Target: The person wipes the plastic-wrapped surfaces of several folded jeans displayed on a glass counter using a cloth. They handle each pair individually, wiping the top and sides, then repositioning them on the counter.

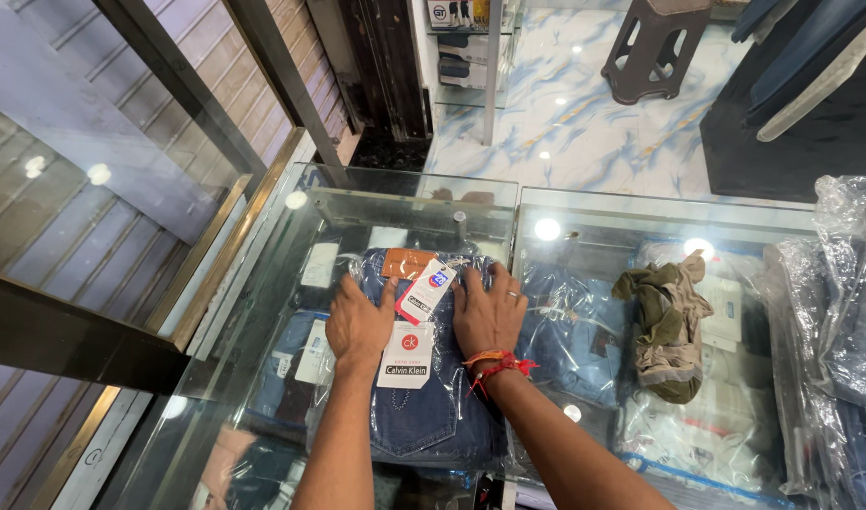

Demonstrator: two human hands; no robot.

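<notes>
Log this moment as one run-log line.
left hand: flat on bagged jeans | right hand: flat on same | jeans: on glass counter

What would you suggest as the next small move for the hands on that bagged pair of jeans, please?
Probably slide both palms outward to smooth the bag. The left hand and right hand lie flat on the upper part of the jeans, the plastic there looks wrinkled, and the hang tags sit loose between the two hands.

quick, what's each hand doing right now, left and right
Left hand: open, palm flat on the bagged folded jeans.
Right hand: open, fingers spread, pressing the same jeans on the glass counter.
</notes>
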